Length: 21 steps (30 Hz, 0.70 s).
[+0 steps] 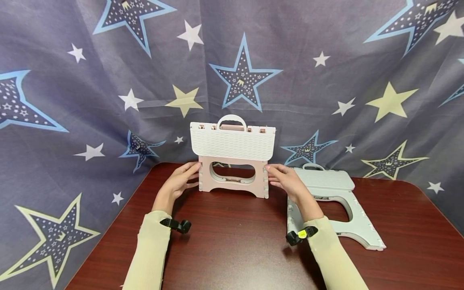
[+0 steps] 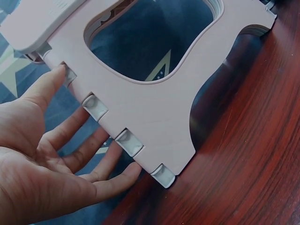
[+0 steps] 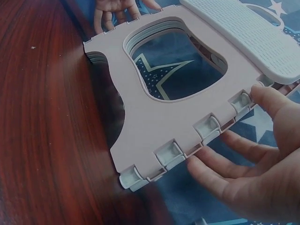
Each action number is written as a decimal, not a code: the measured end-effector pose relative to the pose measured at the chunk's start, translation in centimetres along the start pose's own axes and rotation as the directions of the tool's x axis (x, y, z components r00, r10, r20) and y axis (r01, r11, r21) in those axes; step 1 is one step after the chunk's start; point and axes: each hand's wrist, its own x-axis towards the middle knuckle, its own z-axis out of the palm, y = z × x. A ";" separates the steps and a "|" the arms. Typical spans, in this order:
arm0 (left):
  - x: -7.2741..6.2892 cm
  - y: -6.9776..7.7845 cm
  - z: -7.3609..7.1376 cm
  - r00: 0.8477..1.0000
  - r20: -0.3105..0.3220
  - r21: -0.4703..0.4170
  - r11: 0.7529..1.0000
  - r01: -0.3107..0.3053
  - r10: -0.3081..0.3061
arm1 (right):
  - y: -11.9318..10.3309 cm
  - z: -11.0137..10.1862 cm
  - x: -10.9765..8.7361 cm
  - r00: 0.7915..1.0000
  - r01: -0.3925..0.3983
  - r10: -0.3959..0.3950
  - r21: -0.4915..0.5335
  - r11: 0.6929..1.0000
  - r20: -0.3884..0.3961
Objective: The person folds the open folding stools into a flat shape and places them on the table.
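Observation:
A pink and white folding stool (image 1: 233, 139) stands upright and folded flat on the table, its white woven-pattern top and loop handle uppermost. My left hand (image 1: 181, 177) holds its left side edge, thumb at the front by a hinge slot and fingers along the back of the edge. On the opposite edge my right hand (image 1: 286, 179) grips in the same way, the thumb just under the white top (image 3: 253, 37). Light grey hinge pieces line the edge in the left wrist view. Both palms stay off the pink leg panel (image 2: 140, 108).
A second folding stool (image 1: 326, 181), pale grey-white, lies folded on the right of the dark red wooden table (image 1: 232, 241), partly behind my right forearm. A grey curtain (image 1: 297, 80) with stars hangs behind and beside the table.

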 end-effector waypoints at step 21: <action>0.2 -0.1 0.2 0.998 -0.002 -0.023 0.998 -0.062 0.062 | 0.4 0.0 0.0 0.997 0.065 -0.066 0.025 0.998 0.045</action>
